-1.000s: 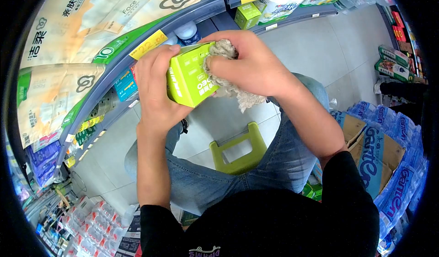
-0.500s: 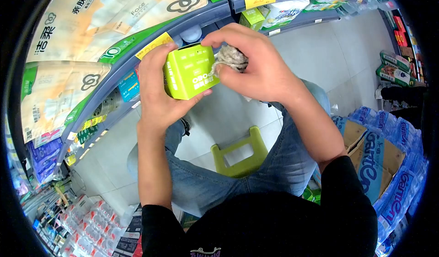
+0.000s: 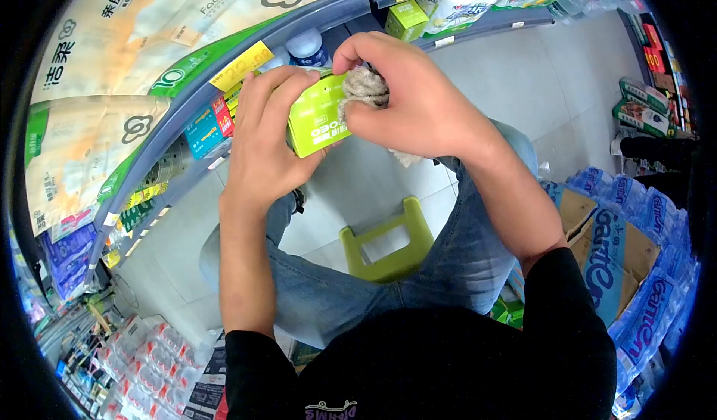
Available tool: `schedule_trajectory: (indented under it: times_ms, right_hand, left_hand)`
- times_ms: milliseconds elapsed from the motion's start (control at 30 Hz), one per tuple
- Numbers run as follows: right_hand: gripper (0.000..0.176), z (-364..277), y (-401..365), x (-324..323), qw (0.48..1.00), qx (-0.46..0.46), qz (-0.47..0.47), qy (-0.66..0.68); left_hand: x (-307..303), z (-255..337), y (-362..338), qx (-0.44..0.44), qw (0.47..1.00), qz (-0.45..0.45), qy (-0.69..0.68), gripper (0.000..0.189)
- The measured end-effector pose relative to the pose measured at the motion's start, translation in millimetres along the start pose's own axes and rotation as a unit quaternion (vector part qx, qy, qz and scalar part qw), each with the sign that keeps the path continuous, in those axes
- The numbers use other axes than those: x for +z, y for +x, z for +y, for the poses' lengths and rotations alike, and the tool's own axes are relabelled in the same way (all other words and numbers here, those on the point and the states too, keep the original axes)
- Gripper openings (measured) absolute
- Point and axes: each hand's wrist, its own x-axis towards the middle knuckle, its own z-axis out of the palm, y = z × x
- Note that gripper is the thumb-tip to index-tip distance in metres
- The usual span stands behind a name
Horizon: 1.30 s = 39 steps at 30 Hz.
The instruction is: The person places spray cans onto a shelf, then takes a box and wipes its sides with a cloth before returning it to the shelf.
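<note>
Clock from view centre. 11: lime-green carton (image 3: 317,117), smooth printed card, slight sheen. 12: grey rag (image 3: 366,84), rough matt cloth. 5: green stool (image 3: 394,267), smooth moulded plastic. 2: floor tiles (image 3: 523,84), smooth, soft sheen. 10–11: facial tissue packs (image 3: 175,28), creased glossy plastic film. 4: Ganten water packs (image 3: 650,300), shiny blue film. 3–4: cardboard box (image 3: 631,254), matt brown. 7: jeans (image 3: 317,282), faded denim. 5–6: T-shirt (image 3: 411,368), matt black cloth.
</note>
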Motion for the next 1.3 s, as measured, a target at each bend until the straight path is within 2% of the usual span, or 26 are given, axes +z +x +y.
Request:
schedule_trajectory:
  times_ms: [133, 233, 333, 433, 533, 633, 733, 1033, 1133, 1300]
  right_hand:
    - [0.034, 12, -3, -2, 0.997, -0.032, -0.04, -0.064]
    - [0.034, 9, -16, 20, 0.996, -0.071, -0.02, -0.052]
    - [0.037, 4, -4, 8, 0.999, -0.041, -0.008, -0.031]
    - [0.035, -16, 0, -7, 0.99, 0.095, -0.006, 0.108]
    - [0.035, -13, 0, -4, 0.998, 0.011, 0.044, 0.052]
    - [0.038, 1, 4, 3, 0.985, -0.146, 0.089, -0.022]
    - [0.041, 6, 3, 8, 0.979, -0.175, 0.094, -0.046]
    - [0.046, 0, -3, 10, 0.985, -0.122, 0.068, -0.102]
    - [0.05, -7, -7, 12, 0.99, -0.085, 0.057, -0.102]
    - [0.045, -6, -7, 17, 0.992, -0.066, 0.051, -0.097]
  left_hand:
    - [5, -1, 0, -0.005, 0.999, -0.018, 0.027, 0.08]
    - [2, -9, 3, -0.065, 0.997, 0.008, 0.05, 0.08]
    - [-3, -6, 4, -0.063, 0.997, 0.032, 0.031, 0.081]
    - [-2, -6, 3, -0.068, 0.996, 0.061, 0.007, 0.083]
    - [1, -10, 3, -0.038, 0.995, 0.087, 0.004, 0.084]
    - [2, -12, 2, -0.019, 0.997, 0.071, -0.011, 0.085]
    - [5, -12, 1, -0.026, 0.997, 0.072, -0.005, 0.085]
    - [1, 2, 3, -0.065, 0.997, 0.047, 0.003, 0.087]
    - [3, 2, 2, -0.05, 0.997, 0.051, 0.01, 0.087]
    - [8, 0, 1, 0.004, 0.999, 0.037, 0.006, 0.077]
